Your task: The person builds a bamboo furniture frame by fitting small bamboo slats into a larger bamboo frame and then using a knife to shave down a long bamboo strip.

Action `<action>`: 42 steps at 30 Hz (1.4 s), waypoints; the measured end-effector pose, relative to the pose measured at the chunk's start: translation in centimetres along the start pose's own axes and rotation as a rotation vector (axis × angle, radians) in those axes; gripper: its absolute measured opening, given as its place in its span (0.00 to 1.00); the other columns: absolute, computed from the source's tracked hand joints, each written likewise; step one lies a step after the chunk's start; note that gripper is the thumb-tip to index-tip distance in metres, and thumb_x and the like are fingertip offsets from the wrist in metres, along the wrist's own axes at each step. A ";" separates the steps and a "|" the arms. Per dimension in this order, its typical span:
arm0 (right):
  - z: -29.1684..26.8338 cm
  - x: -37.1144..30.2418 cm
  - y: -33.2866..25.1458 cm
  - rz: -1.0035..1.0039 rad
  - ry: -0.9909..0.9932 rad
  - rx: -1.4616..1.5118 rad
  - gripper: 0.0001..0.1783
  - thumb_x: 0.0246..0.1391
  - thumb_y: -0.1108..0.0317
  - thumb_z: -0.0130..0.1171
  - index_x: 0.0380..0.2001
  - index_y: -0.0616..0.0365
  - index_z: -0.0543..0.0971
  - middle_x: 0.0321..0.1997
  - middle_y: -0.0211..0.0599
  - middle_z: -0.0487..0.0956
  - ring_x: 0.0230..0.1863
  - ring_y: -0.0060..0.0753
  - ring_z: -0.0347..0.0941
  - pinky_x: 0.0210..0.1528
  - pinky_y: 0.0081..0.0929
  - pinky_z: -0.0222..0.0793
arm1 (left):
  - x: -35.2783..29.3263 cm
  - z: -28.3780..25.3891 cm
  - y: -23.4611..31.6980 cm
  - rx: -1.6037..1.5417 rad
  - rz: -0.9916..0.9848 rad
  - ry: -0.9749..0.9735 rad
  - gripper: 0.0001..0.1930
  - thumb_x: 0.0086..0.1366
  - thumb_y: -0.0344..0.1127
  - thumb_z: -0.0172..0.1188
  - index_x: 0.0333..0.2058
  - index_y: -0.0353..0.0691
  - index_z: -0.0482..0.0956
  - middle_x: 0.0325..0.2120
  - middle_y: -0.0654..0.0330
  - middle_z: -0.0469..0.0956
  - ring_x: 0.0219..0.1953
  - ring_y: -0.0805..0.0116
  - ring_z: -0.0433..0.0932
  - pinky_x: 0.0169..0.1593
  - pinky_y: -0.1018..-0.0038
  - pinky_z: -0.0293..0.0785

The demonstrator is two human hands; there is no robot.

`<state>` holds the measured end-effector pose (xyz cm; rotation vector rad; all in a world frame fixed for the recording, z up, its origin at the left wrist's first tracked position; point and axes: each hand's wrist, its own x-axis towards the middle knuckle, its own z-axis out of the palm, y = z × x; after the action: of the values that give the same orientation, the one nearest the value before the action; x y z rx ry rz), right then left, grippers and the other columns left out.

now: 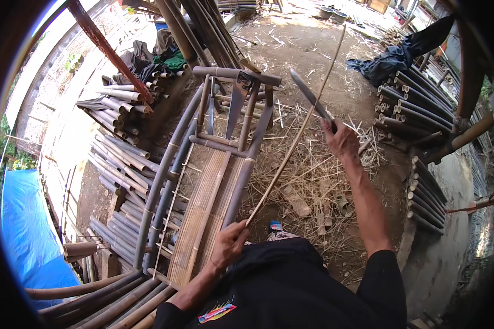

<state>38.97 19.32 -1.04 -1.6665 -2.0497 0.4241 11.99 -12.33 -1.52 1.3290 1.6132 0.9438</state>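
Black shirt (318, 285) nearest camera. Left hand (229, 245) closed around near end of thin bamboo strip (287, 156); strip slants up and away, right of bamboo bench (206, 203), over shavings (318, 183). Right hand (343, 140) gripping knife (308, 93); blade crosses strip in view, contact can't tell. Risk: blade could skid toward left hand if it slips; unsupported far end may whip or snap if pressed hard.
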 end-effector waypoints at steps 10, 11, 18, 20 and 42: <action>1.3 0.5 1.5 -0.319 -0.042 -0.108 0.40 0.56 0.25 0.31 0.26 0.52 0.73 0.17 0.33 0.75 0.14 0.29 0.71 0.14 0.29 0.69 | -2.0 -2.6 -2.1 0.086 0.072 0.056 0.12 0.60 0.25 0.59 0.43 0.32 0.78 0.25 0.52 0.76 0.27 0.60 0.78 0.31 0.71 0.71; 0.0 2.1 3.0 -0.074 -0.058 -0.083 0.41 0.55 0.24 0.32 0.26 0.52 0.74 0.18 0.35 0.76 0.17 0.33 0.74 0.17 0.32 0.70 | -2.7 -2.9 -2.5 0.091 0.055 0.029 0.12 0.60 0.25 0.59 0.43 0.32 0.78 0.24 0.52 0.76 0.27 0.60 0.78 0.30 0.71 0.71; -5.9 6.7 8.1 0.145 0.066 -0.292 0.42 0.56 0.25 0.33 0.39 0.53 0.79 0.27 0.49 0.81 0.33 0.52 0.80 0.34 0.45 0.73 | -9.2 -6.0 -9.7 0.203 -0.005 0.098 0.10 0.63 0.35 0.56 0.30 0.33 0.79 0.16 0.53 0.71 0.18 0.62 0.72 0.25 0.67 0.66; -7.9 7.3 9.2 0.235 0.118 -0.299 0.42 0.57 0.28 0.33 0.40 0.57 0.79 0.34 0.57 0.81 0.42 0.61 0.78 0.41 0.48 0.73 | -12.8 -8.1 -12.9 0.329 -0.121 0.080 0.12 0.63 0.37 0.56 0.26 0.34 0.79 0.17 0.50 0.73 0.20 0.56 0.74 0.26 0.64 0.68; 5.5 -11.7 -10.7 -0.456 -0.010 0.149 0.32 0.61 0.34 0.40 0.27 0.55 0.70 0.16 0.36 0.72 0.15 0.38 0.73 0.17 0.36 0.69 | 10.4 -0.9 4.3 -0.815 -0.268 -0.028 0.19 0.72 0.36 0.49 0.57 0.33 0.68 0.17 0.69 0.66 0.15 0.83 0.61 0.16 0.84 0.55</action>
<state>28.98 5.89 -2.08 -1.0684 -2.2577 0.4129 11.67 -1.43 1.40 0.5457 1.1354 1.2174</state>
